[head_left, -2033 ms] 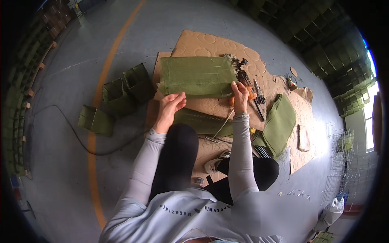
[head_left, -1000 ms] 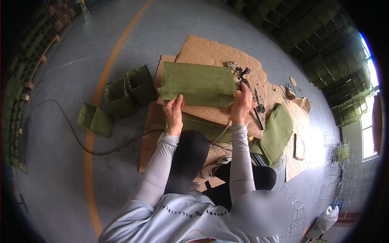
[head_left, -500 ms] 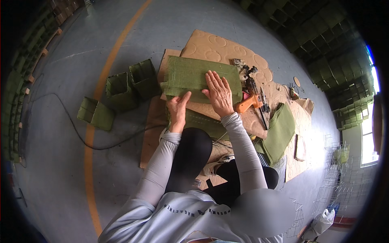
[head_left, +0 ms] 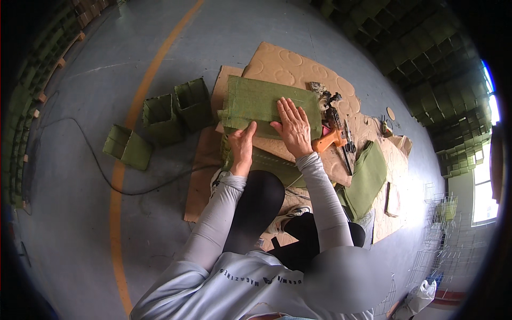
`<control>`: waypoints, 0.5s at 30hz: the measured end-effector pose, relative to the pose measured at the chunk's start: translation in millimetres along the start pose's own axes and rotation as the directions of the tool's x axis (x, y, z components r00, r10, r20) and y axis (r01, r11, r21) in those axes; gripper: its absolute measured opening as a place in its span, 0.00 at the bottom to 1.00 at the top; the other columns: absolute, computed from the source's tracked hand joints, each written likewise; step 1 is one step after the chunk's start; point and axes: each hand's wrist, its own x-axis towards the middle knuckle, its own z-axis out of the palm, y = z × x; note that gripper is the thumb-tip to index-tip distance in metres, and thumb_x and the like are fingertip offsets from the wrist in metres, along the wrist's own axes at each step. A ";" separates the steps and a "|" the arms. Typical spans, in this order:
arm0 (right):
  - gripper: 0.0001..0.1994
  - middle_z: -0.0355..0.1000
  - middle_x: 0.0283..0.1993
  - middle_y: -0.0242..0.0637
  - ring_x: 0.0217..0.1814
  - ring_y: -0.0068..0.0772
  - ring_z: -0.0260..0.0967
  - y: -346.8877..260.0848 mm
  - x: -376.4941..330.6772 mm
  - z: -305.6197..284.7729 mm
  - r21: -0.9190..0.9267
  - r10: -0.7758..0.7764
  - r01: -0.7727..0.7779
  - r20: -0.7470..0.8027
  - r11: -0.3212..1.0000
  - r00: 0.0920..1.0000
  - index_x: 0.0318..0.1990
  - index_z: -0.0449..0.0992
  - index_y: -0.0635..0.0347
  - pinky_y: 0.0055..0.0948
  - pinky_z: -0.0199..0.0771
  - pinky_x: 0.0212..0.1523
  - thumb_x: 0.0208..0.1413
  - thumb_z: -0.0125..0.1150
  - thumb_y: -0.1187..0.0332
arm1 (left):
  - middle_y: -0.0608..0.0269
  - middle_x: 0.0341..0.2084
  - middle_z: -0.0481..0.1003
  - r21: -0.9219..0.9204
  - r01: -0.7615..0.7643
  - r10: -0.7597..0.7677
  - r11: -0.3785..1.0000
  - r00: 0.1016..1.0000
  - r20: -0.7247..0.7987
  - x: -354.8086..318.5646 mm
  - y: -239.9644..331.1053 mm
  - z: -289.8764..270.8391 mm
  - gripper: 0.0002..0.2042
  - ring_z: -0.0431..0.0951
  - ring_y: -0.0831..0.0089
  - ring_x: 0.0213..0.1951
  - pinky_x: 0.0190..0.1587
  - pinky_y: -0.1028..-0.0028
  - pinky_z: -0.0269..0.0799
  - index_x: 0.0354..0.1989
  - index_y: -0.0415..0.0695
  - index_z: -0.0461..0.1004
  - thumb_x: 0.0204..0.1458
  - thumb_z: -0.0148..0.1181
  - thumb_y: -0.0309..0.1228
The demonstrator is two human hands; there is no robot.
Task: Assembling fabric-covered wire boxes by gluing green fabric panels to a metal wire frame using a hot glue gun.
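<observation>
A folded green woven sheet (head_left: 256,104) lies on a brown cardboard mat (head_left: 282,64) on the floor. My right hand (head_left: 293,127) presses flat on its near right part, fingers spread. My left hand (head_left: 242,144) rests at the sheet's near edge, thumb up against it, fingers curled over the fold. A second green piece (head_left: 277,165) lies under my wrists, close to my knees. An orange glue gun (head_left: 328,140) lies just right of my right hand.
Two open green woven boxes (head_left: 176,109) stand left of the mat, and a third green box (head_left: 125,146) lies further left. A black cable (head_left: 101,165) runs across the grey floor. Scissors (head_left: 349,144) and a stack of green sheets (head_left: 368,178) lie to the right.
My right hand let go of the sheet's right edge near the glue gun and moved left onto the sheet, now pressing it flat. My left hand stayed at the near edge.
</observation>
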 end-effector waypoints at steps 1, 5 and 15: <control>0.34 0.56 0.74 0.41 0.77 0.40 0.50 -2.5 3.9 -1.5 -0.002 -0.007 0.007 -0.003 1.000 1.000 0.69 0.60 0.62 0.45 0.51 0.73 0.63 0.52 0.49 | 0.73 0.26 0.76 -0.005 -0.006 0.006 1.000 1.000 -0.004 -0.1 1.2 -0.3 0.13 0.71 0.84 0.28 0.33 0.78 0.65 0.32 0.39 0.81 0.55 0.69 0.38; 0.35 0.53 0.76 0.42 0.78 0.40 0.49 -20.1 26.0 1.8 0.098 -0.082 0.082 -0.002 0.992 0.997 0.71 0.56 0.62 0.45 0.49 0.74 0.64 0.52 0.50 | 0.71 0.23 0.75 -0.081 -0.065 0.065 0.995 0.998 -0.007 -10.7 19.6 10.9 0.14 0.69 0.84 0.26 0.31 0.77 0.63 0.26 0.40 0.79 0.56 0.68 0.38; 0.39 0.56 0.74 0.40 0.77 0.39 0.49 -31.4 34.7 13.6 -0.001 -0.132 0.132 0.020 0.991 0.991 0.70 0.58 0.62 0.49 0.49 0.74 0.59 0.50 0.41 | 0.77 0.15 0.61 0.075 -0.236 0.244 0.969 0.963 -0.115 -0.6 16.8 -14.1 0.23 0.56 0.85 0.23 0.25 0.75 0.52 0.16 0.37 0.65 0.56 0.67 0.38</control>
